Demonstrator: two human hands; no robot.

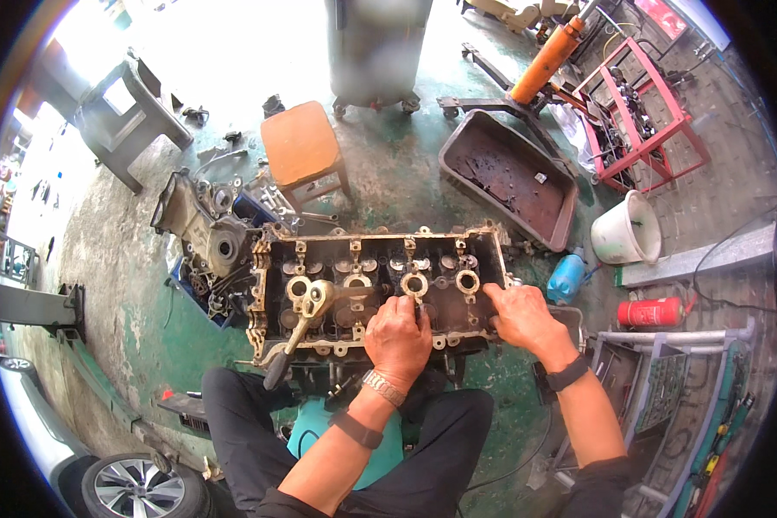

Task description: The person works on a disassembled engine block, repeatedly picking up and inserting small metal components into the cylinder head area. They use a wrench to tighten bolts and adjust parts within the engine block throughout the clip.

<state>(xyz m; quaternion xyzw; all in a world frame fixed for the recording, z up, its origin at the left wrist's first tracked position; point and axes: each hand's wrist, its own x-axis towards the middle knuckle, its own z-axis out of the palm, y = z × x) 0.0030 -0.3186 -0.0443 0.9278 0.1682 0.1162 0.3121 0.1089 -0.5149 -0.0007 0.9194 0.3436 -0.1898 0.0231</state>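
Note:
A long cylinder head [367, 237], open side up with a row of round plug tubes, lies in front of my knees. My left hand [397, 337] is over its near side, fingers curled together and pointing down beside the third tube [413, 283]; what they hold, if anything, is hidden. At the right end, my right hand [527, 319] has its index finger stretched to the inner edge and its thumb apart, with nothing visible between them. A ratchet wrench [313, 304] rests across the left part, its dark handle hanging over the near edge.
Engine covers [220, 237] and a blue bin [197, 298] of parts lie left. Beyond are an orange-topped stool [300, 138] and a dark drip tray [466, 142]. On the right stand a white bucket [626, 229], a red extinguisher [650, 312] and a tool rack [665, 338].

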